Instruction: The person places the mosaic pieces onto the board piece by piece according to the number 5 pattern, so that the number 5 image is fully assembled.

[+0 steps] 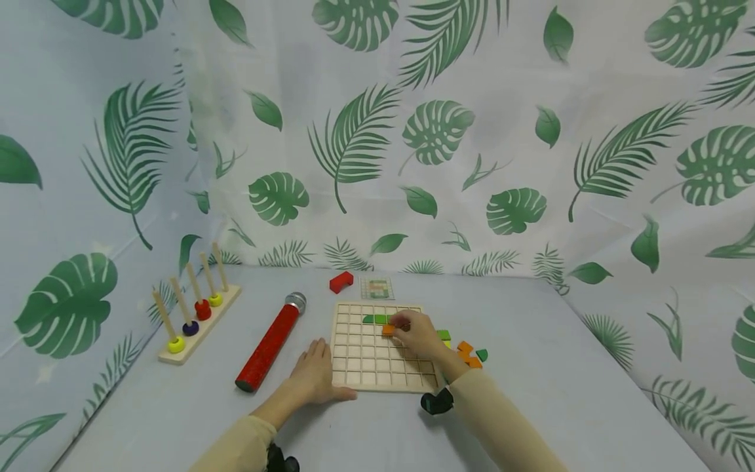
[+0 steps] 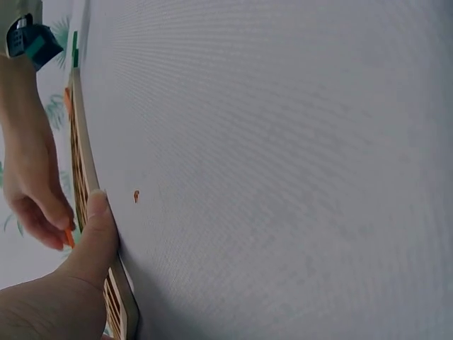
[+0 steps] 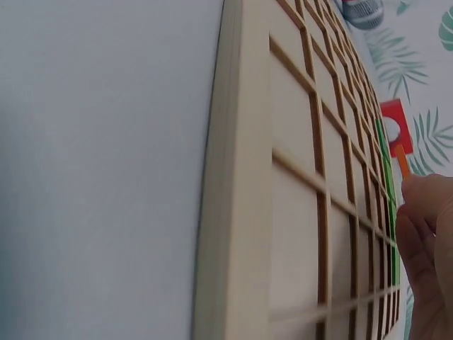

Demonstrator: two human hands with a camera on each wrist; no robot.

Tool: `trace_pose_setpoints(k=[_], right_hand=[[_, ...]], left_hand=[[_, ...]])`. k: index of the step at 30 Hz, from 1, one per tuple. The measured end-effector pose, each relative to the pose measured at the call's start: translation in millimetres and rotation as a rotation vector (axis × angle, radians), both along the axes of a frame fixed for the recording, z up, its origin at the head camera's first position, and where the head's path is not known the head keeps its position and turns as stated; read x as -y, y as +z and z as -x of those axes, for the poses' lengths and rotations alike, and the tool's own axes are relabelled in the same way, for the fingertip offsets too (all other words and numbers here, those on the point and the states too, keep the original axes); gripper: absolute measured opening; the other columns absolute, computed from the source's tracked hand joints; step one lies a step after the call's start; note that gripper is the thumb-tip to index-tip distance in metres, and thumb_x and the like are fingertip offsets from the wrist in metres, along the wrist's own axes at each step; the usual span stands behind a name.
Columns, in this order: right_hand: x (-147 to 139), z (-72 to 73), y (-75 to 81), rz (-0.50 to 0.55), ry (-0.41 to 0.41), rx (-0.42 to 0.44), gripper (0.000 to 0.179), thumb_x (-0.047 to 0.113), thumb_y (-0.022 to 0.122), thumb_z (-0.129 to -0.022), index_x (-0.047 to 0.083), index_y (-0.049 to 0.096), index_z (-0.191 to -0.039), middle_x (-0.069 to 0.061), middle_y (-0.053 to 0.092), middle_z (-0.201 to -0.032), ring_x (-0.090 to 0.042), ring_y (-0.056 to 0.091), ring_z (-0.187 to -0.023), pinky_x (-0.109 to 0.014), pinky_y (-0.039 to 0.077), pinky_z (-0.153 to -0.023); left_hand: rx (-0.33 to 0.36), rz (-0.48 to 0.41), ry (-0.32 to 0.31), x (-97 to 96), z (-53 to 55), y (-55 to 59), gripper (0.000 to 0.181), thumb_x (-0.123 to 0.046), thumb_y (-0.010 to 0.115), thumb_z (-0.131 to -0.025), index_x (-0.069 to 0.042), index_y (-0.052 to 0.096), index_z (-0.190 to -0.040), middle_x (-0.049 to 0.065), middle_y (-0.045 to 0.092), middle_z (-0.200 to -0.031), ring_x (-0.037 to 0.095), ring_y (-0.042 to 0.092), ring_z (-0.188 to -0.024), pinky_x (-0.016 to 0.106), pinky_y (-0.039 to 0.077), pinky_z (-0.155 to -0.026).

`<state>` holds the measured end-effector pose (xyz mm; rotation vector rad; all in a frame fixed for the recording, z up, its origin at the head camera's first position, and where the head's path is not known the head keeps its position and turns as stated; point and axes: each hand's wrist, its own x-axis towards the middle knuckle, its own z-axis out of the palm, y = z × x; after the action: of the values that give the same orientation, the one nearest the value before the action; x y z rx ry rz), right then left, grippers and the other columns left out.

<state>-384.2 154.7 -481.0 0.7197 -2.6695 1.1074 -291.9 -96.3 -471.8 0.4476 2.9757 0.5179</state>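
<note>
1. Here, the wooden grid board (image 1: 361,362) lies between the hands, just right of the left hand (image 1: 315,373) and under the right hand (image 1: 417,333)
2. The peg stand (image 1: 206,322), with coloured rings, is well left of the left hand
3. The red microphone (image 1: 268,347) lies between that stand and the left hand
4. Left hand: fingers extended by the board's left side, thumb stretched out and touching its near edge
5. Right hand: thumb and fingers pinching the orange piece (image 1: 387,330)
6. The patterned card (image 1: 377,288) lies beyond the right hand, past the board
7. The red block (image 1: 341,282) is left of that card, beyond both hands
8. Loose pieces (image 1: 464,347) lie right of the right hand
9. Green pieces (image 1: 379,319) sit on the board by the right fingertips
10. The orange piece is over the board's far half; contact, I cannot tell
</note>
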Motion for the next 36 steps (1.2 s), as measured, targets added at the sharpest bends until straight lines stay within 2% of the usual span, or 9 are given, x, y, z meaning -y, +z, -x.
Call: trace_pose_setpoints(k=[3,13,19,28,36], right_hand=[[11,1.7,-0.7,-0.008,0.009,0.019,0.021,-0.001,0.064,-0.085,-0.001,0.065,-0.107,-0.006,0.065,-0.097,-0.017,0.062,-0.085,-0.027,0.053,-0.073],[32,5.2,1.4,-0.017,-0.054,0.061,0.021,0.002,0.065,-0.085,0.002,0.066,-0.106,-0.006,0.065,-0.099,-0.015,0.06,-0.085,-0.03,0.052,-0.075],[40,8.4,-1.5,-0.033,-0.023,0.035,0.019,0.001,0.066,-0.085,0.001,0.066,-0.104,-0.006,0.065,-0.096,-0.015,0.059,-0.083,-0.029,0.051,-0.073],[44,13.5,-5.6,-0.094,0.001,0.001,0.018,0.001,0.067,-0.083,0.004,0.067,-0.101,-0.003,0.064,-0.097,-0.014,0.059,-0.081,-0.027,0.052,-0.071],[45,13.5,-1.0,-0.076,0.007,-0.017,0.022,-0.002,0.068,-0.08,0.001,0.067,-0.102,-0.007,0.064,-0.097,-0.015,0.059,-0.079,-0.026,0.052,-0.069]], left_hand=[[0.003,-0.007,0.0,0.0,-1.2,-0.4,0.115,-0.062,0.076,-0.066,0.017,0.031,-0.136,0.031,0.03,-0.142,0.044,0.027,-0.133,0.054,0.028,-0.106],[-0.012,0.017,0.001,-0.5,2.2,0.0,0.114,-0.063,0.074,-0.067,0.016,0.031,-0.136,0.029,0.031,-0.142,0.042,0.027,-0.133,0.054,0.028,-0.106],[-0.004,0.024,0.004,0.9,3.6,-2.0,0.114,-0.064,0.074,-0.066,0.016,0.031,-0.136,0.029,0.03,-0.142,0.042,0.027,-0.133,0.054,0.028,-0.106],[0.011,0.036,0.0,-0.6,0.2,-0.1,0.114,-0.065,0.073,-0.067,0.016,0.031,-0.136,0.03,0.03,-0.143,0.043,0.026,-0.134,0.053,0.028,-0.107],[0.0,0.028,0.009,0.9,1.5,-0.1,0.114,-0.064,0.073,-0.067,0.016,0.03,-0.137,0.029,0.029,-0.143,0.042,0.026,-0.134,0.053,0.028,-0.107]])
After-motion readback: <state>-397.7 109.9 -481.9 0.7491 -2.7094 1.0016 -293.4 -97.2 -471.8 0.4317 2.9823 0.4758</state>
